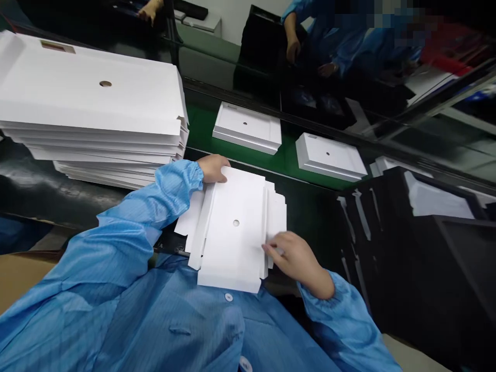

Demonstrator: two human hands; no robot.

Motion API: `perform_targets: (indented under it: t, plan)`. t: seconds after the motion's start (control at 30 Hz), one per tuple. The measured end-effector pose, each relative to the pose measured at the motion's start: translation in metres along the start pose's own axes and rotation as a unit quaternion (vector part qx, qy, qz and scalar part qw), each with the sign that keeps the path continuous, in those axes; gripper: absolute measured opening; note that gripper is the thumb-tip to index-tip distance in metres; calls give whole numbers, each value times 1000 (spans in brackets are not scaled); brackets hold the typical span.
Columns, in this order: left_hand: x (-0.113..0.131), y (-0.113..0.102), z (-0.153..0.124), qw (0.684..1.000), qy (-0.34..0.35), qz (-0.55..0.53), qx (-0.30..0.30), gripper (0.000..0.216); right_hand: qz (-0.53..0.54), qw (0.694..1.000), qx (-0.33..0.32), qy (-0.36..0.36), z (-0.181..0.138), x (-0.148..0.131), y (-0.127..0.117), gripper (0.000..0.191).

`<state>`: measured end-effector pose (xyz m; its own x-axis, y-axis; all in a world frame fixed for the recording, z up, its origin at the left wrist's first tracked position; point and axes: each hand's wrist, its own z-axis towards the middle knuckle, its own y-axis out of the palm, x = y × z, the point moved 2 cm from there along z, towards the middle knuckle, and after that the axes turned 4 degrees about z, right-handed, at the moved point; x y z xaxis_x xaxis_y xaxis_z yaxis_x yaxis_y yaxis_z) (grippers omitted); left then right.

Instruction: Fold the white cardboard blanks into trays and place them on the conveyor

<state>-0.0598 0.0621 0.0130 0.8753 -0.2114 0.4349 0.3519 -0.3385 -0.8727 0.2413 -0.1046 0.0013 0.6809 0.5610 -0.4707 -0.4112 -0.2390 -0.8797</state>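
A white cardboard box blank with a small round hole lies before me, its near end close to my chest. Creased flaps run along its long sides, and the right-hand ones stand partly raised. My left hand grips the far left corner, thumb on top and the other fingers mostly hidden. At the right edge my right hand is closed, thumb and fingers pinching at the side flap. More white card shows beneath the blank on both sides.
To the left rises a tall stack of white cardboard blanks. Two folded white boxes rest on a green belt beyond the work surface. Black trays are piled at the right. Across the line, a co-worker's hand shows.
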Motion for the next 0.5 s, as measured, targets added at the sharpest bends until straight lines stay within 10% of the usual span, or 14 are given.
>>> perform_targets:
  t: [0.17,0.27,0.5]
  plan:
    - [-11,19,4,997,34,-66,-6,47,22,981,180,70,74,44,6,49]
    - [-20,25,-4,974,67,-214,-26,53,171,964,142,148,112,76,20,70]
    - [-27,23,-21,852,75,-513,-64,78,449,877,100,140,125,95,20,42]
